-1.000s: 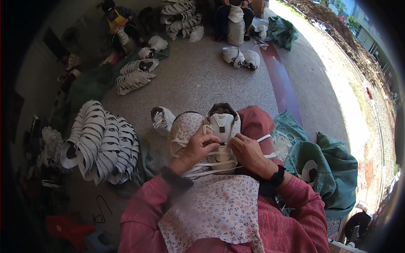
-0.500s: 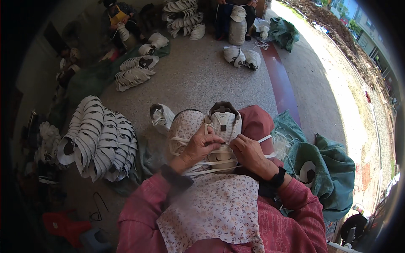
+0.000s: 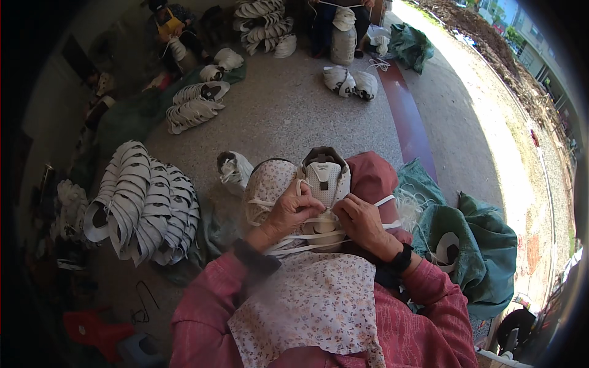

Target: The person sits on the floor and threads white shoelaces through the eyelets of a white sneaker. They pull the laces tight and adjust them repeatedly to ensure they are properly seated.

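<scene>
A white and grey shoe upper (image 3: 334, 178) with a dark collar rests between my knees, its collar end pointing away from me. My left hand (image 3: 291, 214) is at its left edge, thumb and fingers pinched on a white shoelace (image 3: 300, 186). Opposite it, my right hand (image 3: 363, 226) has its fingers closed at the right edge of the upper. What they grip is mostly hidden, though a thin strand shows between both hands. Loose white laces (image 3: 316, 247) cross below my hands, over a beige rounded form, and another length lies over my right knee.
Stacked shoe uppers (image 3: 150, 202) stand on the floor to my left, with a single upper (image 3: 233, 172) beside my left knee. Green sacking (image 3: 475, 245) and a tangle of white laces (image 3: 410, 208) lie right. A red stool (image 3: 95, 331) is behind left. Other people work farther off.
Both hands stay at the shoe upper with only slight finger movement. The whole view has shifted a little.
</scene>
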Action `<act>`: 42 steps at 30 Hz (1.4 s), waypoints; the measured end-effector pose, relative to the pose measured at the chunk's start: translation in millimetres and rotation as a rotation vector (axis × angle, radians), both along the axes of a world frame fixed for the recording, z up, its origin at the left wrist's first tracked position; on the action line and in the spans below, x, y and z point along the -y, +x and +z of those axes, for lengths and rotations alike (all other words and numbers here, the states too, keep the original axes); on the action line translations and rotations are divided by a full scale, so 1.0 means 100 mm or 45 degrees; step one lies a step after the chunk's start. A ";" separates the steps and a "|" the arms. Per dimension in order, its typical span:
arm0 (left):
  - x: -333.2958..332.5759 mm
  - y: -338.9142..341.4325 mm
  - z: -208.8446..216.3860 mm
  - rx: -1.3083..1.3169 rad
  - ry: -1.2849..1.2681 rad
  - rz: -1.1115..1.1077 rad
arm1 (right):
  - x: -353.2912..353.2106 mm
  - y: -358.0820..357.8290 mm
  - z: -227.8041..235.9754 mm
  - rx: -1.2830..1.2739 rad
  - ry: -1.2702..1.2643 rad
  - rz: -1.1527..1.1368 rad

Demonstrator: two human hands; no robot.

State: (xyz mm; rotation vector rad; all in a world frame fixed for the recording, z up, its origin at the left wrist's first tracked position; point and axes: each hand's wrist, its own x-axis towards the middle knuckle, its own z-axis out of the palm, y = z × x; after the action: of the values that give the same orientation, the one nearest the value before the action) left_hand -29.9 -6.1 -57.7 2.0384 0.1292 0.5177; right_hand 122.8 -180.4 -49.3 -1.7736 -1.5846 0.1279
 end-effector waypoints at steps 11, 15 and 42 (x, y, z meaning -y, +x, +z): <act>0.01 0.01 0.00 -0.027 0.031 0.041 | 0.01 -0.01 0.01 -0.016 0.028 -0.007; 0.01 0.01 -0.02 -0.034 0.031 0.048 | 0.00 0.00 -0.01 0.042 0.000 0.036; 0.04 -0.03 0.08 -0.127 -0.069 0.059 | -0.13 0.00 0.00 -0.158 -0.100 0.018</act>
State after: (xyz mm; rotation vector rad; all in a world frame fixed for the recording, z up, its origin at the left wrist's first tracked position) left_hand -32.4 -9.6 -49.5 2.0123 0.2480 0.4366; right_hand 123.0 -167.3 -48.9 -1.7781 -1.5217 0.3052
